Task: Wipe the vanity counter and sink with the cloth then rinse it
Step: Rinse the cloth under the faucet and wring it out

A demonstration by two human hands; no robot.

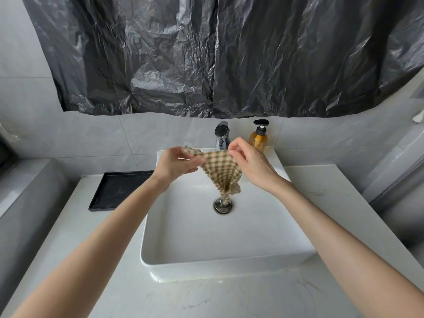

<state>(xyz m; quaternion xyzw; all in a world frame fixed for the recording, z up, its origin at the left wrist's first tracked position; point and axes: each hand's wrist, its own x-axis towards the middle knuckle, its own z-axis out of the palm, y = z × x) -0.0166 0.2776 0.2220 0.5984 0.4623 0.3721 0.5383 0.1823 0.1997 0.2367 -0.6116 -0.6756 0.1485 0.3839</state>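
Observation:
A green-and-cream checked cloth (222, 172) hangs spread over the white rectangular sink (206, 260), its lower tip dangling just above the metal drain (223, 205). My left hand (176, 165) pinches the cloth's left top corner. My right hand (249, 160) pinches the right top corner. Both hands are raised above the far half of the basin, in front of the chrome tap (222, 135). No water is seen running. The white marble vanity counter (206, 299) surrounds the sink.
An amber soap pump bottle (259, 137) stands right of the tap on the sink's back ledge. A black tray (119, 190) lies on the counter to the left. Black plastic sheeting (218, 53) covers the wall above. Grey tiles line the walls.

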